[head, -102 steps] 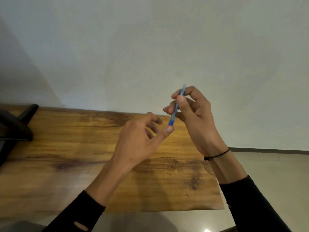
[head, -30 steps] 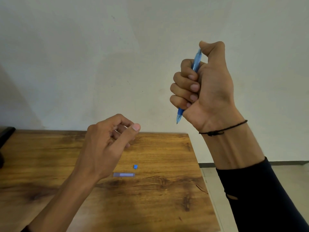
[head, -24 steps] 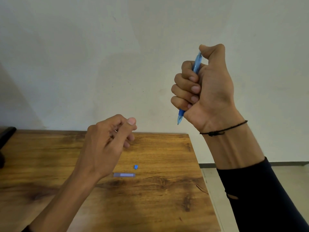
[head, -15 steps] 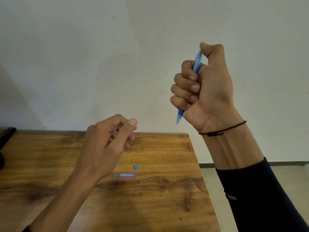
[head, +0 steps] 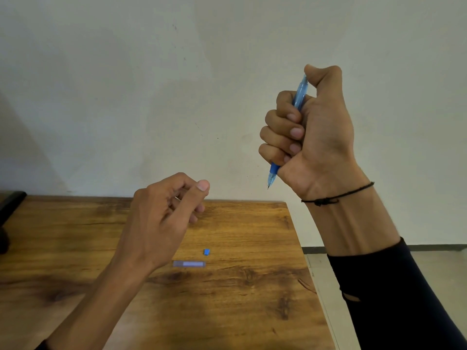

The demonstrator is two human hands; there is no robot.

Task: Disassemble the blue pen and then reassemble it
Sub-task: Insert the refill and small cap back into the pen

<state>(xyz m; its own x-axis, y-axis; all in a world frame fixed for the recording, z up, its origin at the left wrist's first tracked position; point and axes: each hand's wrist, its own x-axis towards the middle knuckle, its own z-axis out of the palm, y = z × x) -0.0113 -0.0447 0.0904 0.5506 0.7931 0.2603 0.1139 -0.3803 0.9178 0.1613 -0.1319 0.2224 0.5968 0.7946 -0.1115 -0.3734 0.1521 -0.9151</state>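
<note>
Gripping the blue pen [head: 299, 97] in a closed fist, the right hand [head: 313, 137] is raised well above the wooden table [head: 240, 299], close to the camera. Pen is near upright, writing tip down and poking out below the little finger; thumb is pressed over the top end.

Left hand [head: 161, 223] hovers lower, over the table's far half, fingers loosely curled with the thumb tip resting near the index finger. Cannot tell whether it pinches anything small; nothing shows between the fingertips. The two hands are well apart.

On the table, just beside the left hand on its right: a small blue cap piece [head: 206, 252], and touching distance nearer the camera, a pale translucent sleeve [head: 189, 263] lying flat, parallel to the table's front edge. The two bits are near each other, not touching.

Judged progress: disassembly is partly done, with two small parts off and set down. Barrel, tip section and refill look to be one unit in the fist. Left: separating the remainder, then all of the reassembly.
</note>
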